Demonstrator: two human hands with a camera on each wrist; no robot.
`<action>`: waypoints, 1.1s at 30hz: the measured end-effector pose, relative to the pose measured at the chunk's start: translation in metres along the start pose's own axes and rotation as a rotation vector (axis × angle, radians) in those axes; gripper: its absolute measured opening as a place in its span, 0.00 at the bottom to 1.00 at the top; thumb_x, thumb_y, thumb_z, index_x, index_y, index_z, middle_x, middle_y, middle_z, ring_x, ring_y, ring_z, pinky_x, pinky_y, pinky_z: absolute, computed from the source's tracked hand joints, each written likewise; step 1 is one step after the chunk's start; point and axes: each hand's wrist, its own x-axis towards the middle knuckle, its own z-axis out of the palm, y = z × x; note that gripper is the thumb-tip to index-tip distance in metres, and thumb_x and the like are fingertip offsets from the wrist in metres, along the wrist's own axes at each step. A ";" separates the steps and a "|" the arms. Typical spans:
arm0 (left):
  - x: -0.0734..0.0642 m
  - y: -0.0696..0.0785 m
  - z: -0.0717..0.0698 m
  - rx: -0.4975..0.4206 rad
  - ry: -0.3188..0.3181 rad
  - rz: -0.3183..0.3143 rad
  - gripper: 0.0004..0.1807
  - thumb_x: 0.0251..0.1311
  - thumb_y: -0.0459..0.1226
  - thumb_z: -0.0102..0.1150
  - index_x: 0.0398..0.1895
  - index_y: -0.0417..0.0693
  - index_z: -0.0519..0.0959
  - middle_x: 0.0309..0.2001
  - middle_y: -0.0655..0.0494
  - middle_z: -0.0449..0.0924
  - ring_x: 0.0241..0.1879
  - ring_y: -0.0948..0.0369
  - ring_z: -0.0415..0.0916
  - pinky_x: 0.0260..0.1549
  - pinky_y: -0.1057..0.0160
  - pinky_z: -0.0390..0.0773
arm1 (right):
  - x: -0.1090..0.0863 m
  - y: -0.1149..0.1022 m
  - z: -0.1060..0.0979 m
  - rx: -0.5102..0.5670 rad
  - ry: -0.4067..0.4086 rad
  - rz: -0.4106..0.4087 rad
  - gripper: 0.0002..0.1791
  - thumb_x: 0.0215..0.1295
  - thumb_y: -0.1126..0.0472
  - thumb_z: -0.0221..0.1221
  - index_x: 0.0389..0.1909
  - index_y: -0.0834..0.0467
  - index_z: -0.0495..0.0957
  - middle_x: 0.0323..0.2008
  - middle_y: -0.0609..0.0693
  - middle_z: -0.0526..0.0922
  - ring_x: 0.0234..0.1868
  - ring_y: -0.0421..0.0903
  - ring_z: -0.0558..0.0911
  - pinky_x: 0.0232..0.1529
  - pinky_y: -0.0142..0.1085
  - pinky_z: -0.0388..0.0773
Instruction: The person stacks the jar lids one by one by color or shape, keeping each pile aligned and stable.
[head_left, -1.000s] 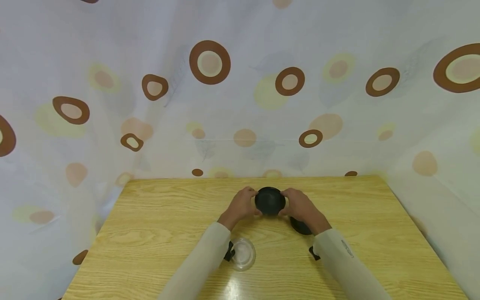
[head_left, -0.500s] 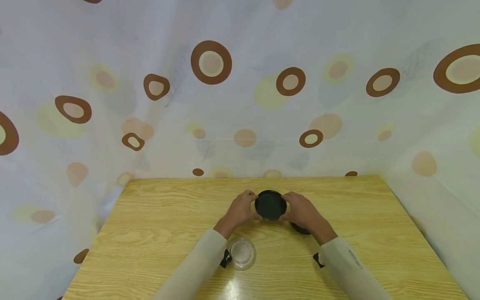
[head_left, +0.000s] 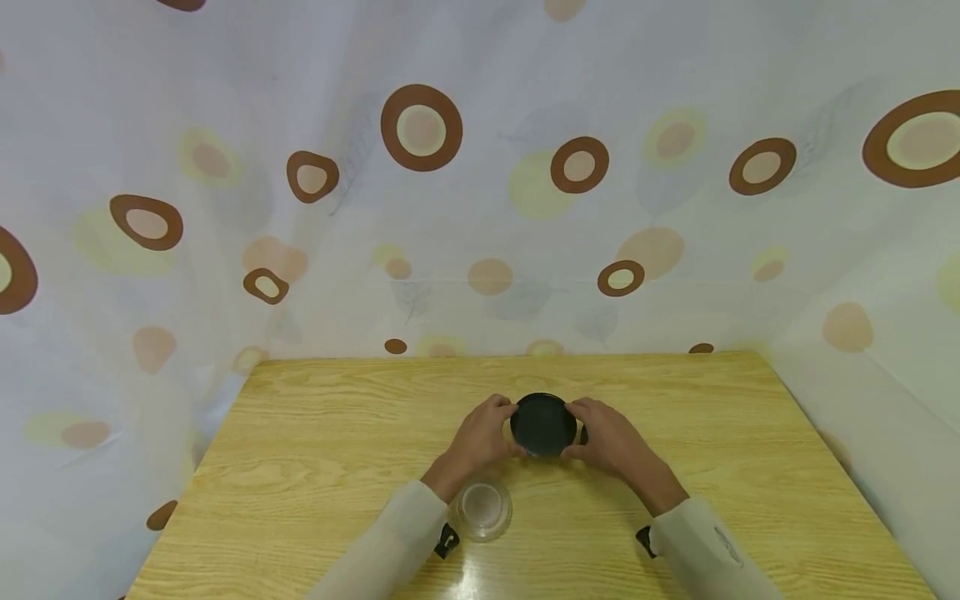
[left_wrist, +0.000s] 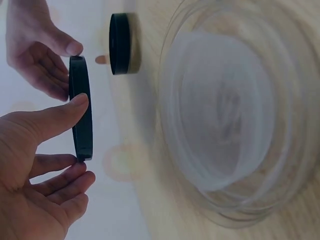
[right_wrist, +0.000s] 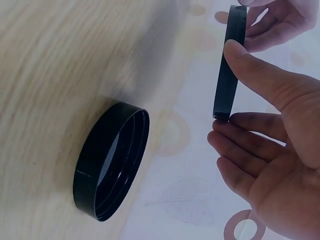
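A thin round black lid (head_left: pixel 543 425) is held up above the table between both hands. My left hand (head_left: pixel 480 433) pinches its left edge between thumb and fingers; the right hand (head_left: pixel 609 433) pinches the opposite edge the same way. In both wrist views the lid appears edge-on. A second, deeper black lid (right_wrist: pixel 90 165) sits on the table near the right hand, its ridged inner wall showing in the right wrist view. From the head view it is mostly hidden behind that hand. A clear round container (head_left: pixel 483 507) stands beside the left forearm, apart from the fingers.
The wood-grain table (head_left: pixel 337 433) backs onto a pale curtain (head_left: pixel 480 208) patterned with brown rings, which also hangs along both sides. Black straps (head_left: pixel 447 542) show at the wrists below the sleeves.
Both hands have drawn the held lid toward me, down the head view and very slightly right. The right hand now covers more of the second lid. The clear container stays put.
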 end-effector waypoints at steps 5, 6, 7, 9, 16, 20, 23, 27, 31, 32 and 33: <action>-0.008 0.002 0.003 0.024 0.016 0.019 0.38 0.45 0.44 0.74 0.60 0.38 0.73 0.54 0.50 0.73 0.51 0.56 0.76 0.49 0.60 0.79 | -0.007 -0.002 0.003 0.007 0.033 -0.013 0.39 0.47 0.54 0.73 0.59 0.67 0.71 0.57 0.62 0.76 0.57 0.59 0.76 0.54 0.52 0.76; -0.010 0.003 0.003 0.026 0.019 0.020 0.38 0.45 0.44 0.74 0.60 0.38 0.73 0.53 0.50 0.73 0.50 0.56 0.76 0.48 0.61 0.80 | -0.008 -0.003 0.004 0.003 0.039 -0.016 0.39 0.47 0.54 0.73 0.59 0.67 0.72 0.56 0.62 0.76 0.57 0.59 0.76 0.54 0.52 0.76; -0.011 0.003 0.004 0.023 0.019 0.018 0.38 0.45 0.44 0.75 0.60 0.38 0.73 0.53 0.51 0.73 0.50 0.56 0.76 0.48 0.61 0.80 | -0.009 -0.003 0.004 -0.002 0.045 -0.021 0.39 0.46 0.54 0.73 0.59 0.67 0.72 0.56 0.61 0.76 0.56 0.59 0.76 0.54 0.51 0.76; -0.013 0.005 0.004 0.023 0.022 0.017 0.38 0.45 0.44 0.75 0.60 0.38 0.73 0.53 0.51 0.73 0.49 0.57 0.76 0.48 0.61 0.80 | -0.011 -0.004 0.005 -0.012 0.050 -0.023 0.39 0.46 0.53 0.73 0.58 0.67 0.72 0.56 0.61 0.76 0.56 0.58 0.77 0.54 0.51 0.77; -0.022 0.007 0.010 0.017 0.035 0.024 0.37 0.43 0.44 0.76 0.57 0.38 0.75 0.52 0.52 0.74 0.50 0.57 0.76 0.49 0.62 0.80 | -0.019 -0.005 0.009 -0.005 0.047 -0.024 0.40 0.44 0.53 0.74 0.58 0.66 0.73 0.56 0.60 0.77 0.56 0.58 0.77 0.54 0.51 0.77; -0.028 0.009 0.012 0.027 0.020 0.035 0.38 0.43 0.44 0.75 0.58 0.38 0.74 0.52 0.52 0.74 0.50 0.58 0.75 0.47 0.63 0.80 | -0.024 -0.006 0.011 0.011 0.010 0.004 0.40 0.44 0.53 0.74 0.59 0.66 0.73 0.57 0.60 0.76 0.58 0.58 0.75 0.55 0.52 0.76; -0.032 0.009 0.013 0.062 0.017 0.054 0.38 0.44 0.45 0.75 0.58 0.38 0.74 0.52 0.53 0.74 0.49 0.59 0.75 0.46 0.66 0.80 | -0.027 -0.007 0.014 0.005 -0.012 0.021 0.41 0.44 0.52 0.74 0.59 0.66 0.72 0.58 0.60 0.75 0.59 0.58 0.75 0.56 0.52 0.75; -0.034 0.010 0.014 0.081 0.016 0.064 0.37 0.44 0.44 0.75 0.58 0.38 0.75 0.52 0.53 0.74 0.49 0.59 0.75 0.45 0.67 0.80 | -0.031 -0.009 0.016 -0.012 -0.015 0.013 0.42 0.42 0.51 0.75 0.58 0.67 0.73 0.58 0.62 0.75 0.58 0.59 0.75 0.56 0.52 0.76; -0.038 0.013 0.014 0.083 0.007 0.057 0.36 0.43 0.45 0.75 0.57 0.39 0.75 0.51 0.53 0.74 0.48 0.60 0.76 0.44 0.66 0.80 | -0.035 -0.011 0.016 -0.015 -0.013 0.004 0.42 0.41 0.51 0.75 0.57 0.67 0.73 0.57 0.62 0.76 0.58 0.59 0.76 0.55 0.51 0.76; -0.039 0.014 0.014 0.087 0.005 0.055 0.36 0.43 0.45 0.75 0.57 0.40 0.76 0.51 0.54 0.74 0.48 0.60 0.76 0.43 0.67 0.80 | -0.036 -0.011 0.016 -0.012 -0.015 0.007 0.42 0.40 0.51 0.75 0.57 0.67 0.74 0.56 0.62 0.76 0.58 0.59 0.76 0.55 0.51 0.76; -0.040 0.014 0.014 0.088 0.004 0.053 0.36 0.43 0.45 0.76 0.56 0.40 0.76 0.51 0.54 0.75 0.48 0.60 0.76 0.43 0.66 0.80 | -0.037 -0.012 0.016 -0.009 -0.021 0.011 0.43 0.40 0.50 0.75 0.57 0.67 0.74 0.57 0.62 0.76 0.58 0.59 0.76 0.55 0.51 0.76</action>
